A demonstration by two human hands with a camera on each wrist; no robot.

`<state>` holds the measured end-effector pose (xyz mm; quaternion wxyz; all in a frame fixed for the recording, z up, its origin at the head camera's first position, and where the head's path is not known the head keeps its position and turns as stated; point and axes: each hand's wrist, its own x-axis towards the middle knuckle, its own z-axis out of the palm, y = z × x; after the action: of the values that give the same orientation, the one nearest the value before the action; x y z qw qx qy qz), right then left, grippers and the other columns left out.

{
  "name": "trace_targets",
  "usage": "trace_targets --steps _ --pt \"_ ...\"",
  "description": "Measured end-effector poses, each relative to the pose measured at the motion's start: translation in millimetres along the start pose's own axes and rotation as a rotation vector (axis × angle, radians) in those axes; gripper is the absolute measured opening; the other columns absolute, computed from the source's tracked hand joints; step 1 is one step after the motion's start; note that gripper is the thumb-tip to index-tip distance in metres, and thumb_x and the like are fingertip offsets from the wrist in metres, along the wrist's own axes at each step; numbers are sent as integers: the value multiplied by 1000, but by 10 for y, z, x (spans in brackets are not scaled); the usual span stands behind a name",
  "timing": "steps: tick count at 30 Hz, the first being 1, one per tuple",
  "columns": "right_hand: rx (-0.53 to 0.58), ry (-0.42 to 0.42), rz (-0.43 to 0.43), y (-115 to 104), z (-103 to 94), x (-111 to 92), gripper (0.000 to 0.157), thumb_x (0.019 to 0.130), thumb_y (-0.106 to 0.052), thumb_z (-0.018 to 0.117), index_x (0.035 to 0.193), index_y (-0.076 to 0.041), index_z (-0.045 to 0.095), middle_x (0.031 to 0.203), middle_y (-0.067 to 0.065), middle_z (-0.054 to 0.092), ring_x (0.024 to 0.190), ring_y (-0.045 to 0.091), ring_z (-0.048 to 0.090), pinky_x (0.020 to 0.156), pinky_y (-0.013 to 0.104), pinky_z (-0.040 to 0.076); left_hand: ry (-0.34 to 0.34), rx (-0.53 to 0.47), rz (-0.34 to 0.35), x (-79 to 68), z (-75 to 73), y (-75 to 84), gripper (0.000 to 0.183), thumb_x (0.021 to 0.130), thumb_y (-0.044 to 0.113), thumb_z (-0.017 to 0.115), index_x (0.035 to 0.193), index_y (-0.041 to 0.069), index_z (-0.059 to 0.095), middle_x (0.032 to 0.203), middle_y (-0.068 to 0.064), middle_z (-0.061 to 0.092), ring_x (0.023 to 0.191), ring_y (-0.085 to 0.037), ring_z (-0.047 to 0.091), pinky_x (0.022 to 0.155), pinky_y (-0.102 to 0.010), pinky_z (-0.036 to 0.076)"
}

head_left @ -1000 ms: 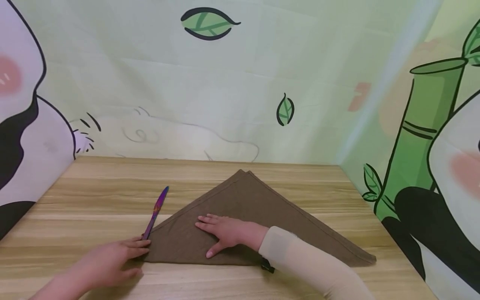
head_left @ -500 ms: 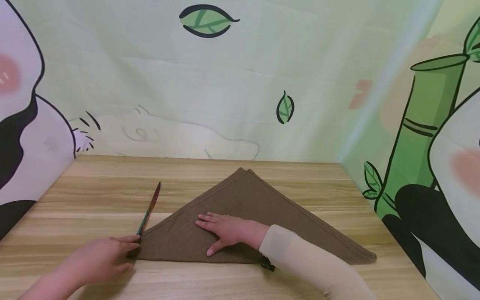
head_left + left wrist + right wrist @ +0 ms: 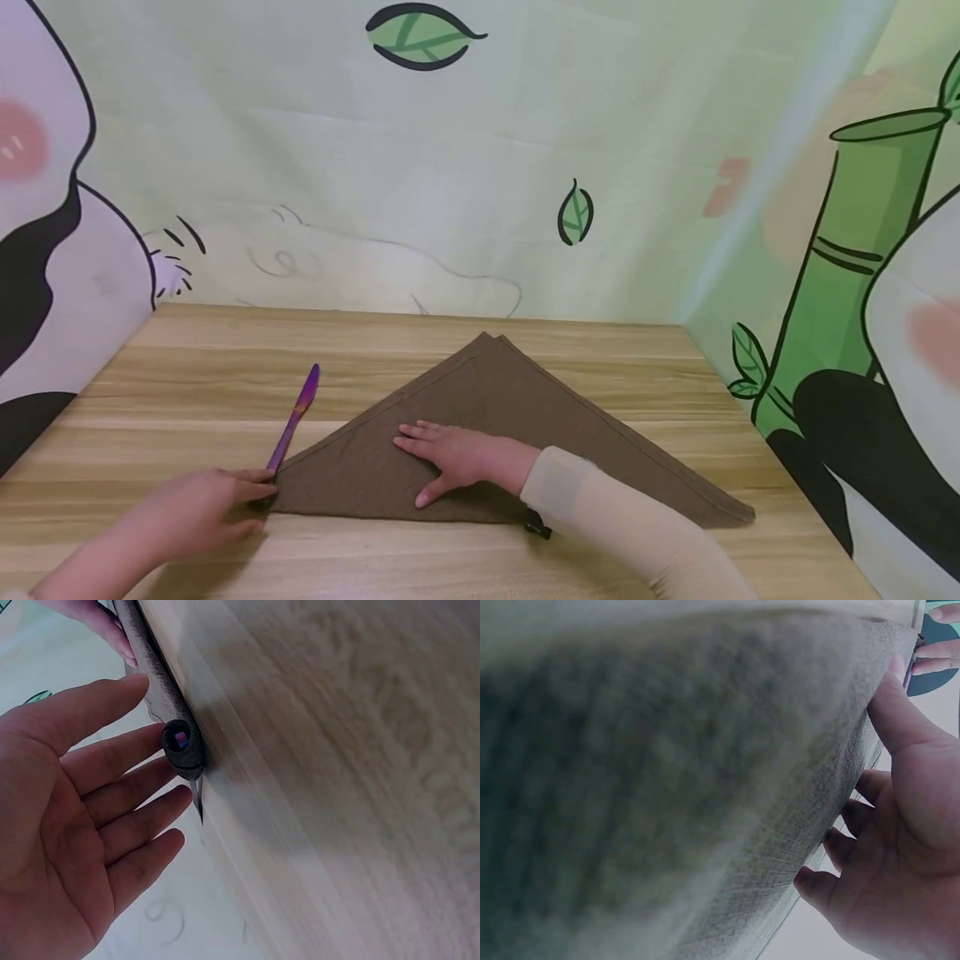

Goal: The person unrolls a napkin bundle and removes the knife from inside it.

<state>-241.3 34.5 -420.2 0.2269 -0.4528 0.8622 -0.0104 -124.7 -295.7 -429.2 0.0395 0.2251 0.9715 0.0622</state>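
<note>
A brown cloth napkin (image 3: pixel 517 392) lies folded into a triangle, its point toward the back wall. At its left corner stands out a shiny purple table knife (image 3: pixel 303 400), blade away from me, lower end hidden by the left hand and cloth. My left hand (image 3: pixel 198 508) touches that corner with its fingertips. In the left wrist view the cloth corner wraps round the knife's handle end (image 3: pixel 181 739); the left fingers (image 3: pixel 135 787) lie fairly straight against it, thumb apart. My right hand (image 3: pixel 461 458) rests spread on the napkin, fingers pointing left.
The wooden table (image 3: pixel 225 358) reaches back to a pale green cloth backdrop (image 3: pixel 420 167) printed with leaves, bamboo and pandas. A small black piece (image 3: pixel 537 524) shows under the right wrist at the napkin's front edge.
My left hand has moved left with the napkin's left corner and the knife. The knife has turned edge-on, then shows its flat purple face again. The right hand stays in place.
</note>
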Motion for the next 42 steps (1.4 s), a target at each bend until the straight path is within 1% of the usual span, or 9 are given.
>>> trace_targets --steps 7,16,21,27,30,34,36,39,42 --pt "11 0 8 21 25 13 89 95 -46 70 164 -16 24 174 2 17 163 24 14 133 35 19 -2 25 10 -13 2 -51 45 84 35 81 117 5 77 127 -16 73 105 -38 74 88 -53 59" --pt "19 0 17 40 24 21 89 94 -46 70 165 -17 23 175 2 16 163 24 13 133 36 18 24 53 -41 -79 -6 -117 46 84 35 81 118 5 76 124 -15 74 103 -37 74 88 -53 60" --pt "28 4 11 50 25 17 89 94 -45 71 164 -16 23 175 2 16 163 24 13 133 36 18 25 38 -65 -54 -56 -121 41 87 30 78 114 0 76 118 -18 76 102 -40 74 89 -56 59" --pt "28 6 6 31 21 17 89 94 -45 71 164 -16 24 174 4 17 163 26 13 133 37 18 47 -99 -163 -12 -122 -208 41 91 28 75 117 -3 72 108 -23 77 96 -41 74 83 -58 59" --pt "28 8 5 29 30 25 89 94 -45 71 164 -15 25 174 4 17 163 26 13 133 36 18 74 -165 -202 25 -161 -278 41 90 21 76 120 -5 69 106 -27 76 91 -40 74 78 -56 60" --pt "22 8 6 35 41 36 89 94 -45 71 164 -16 24 174 3 17 163 25 13 133 36 18 79 -214 -198 75 -216 -398 37 86 4 73 119 -11 67 105 -31 73 91 -41 73 77 -54 61" --pt "22 7 7 36 45 40 89 94 -45 71 164 -16 24 175 3 16 163 25 13 133 36 18 62 -249 -201 112 -252 -450 35 86 1 70 118 -13 66 105 -30 73 92 -41 73 77 -52 61" --pt "27 7 10 36 44 40 89 94 -45 71 164 -16 24 175 2 16 163 25 13 133 38 18 47 -332 -219 194 -309 -513 34 92 7 67 118 -14 67 103 -25 76 92 -36 74 76 -45 61" --pt "35 3 13 34 37 35 89 94 -45 71 164 -16 24 175 2 16 163 25 12 133 39 18 -7 -515 -285 289 -356 -574 41 98 16 65 123 -16 63 105 -23 76 91 -24 74 77 -38 63"
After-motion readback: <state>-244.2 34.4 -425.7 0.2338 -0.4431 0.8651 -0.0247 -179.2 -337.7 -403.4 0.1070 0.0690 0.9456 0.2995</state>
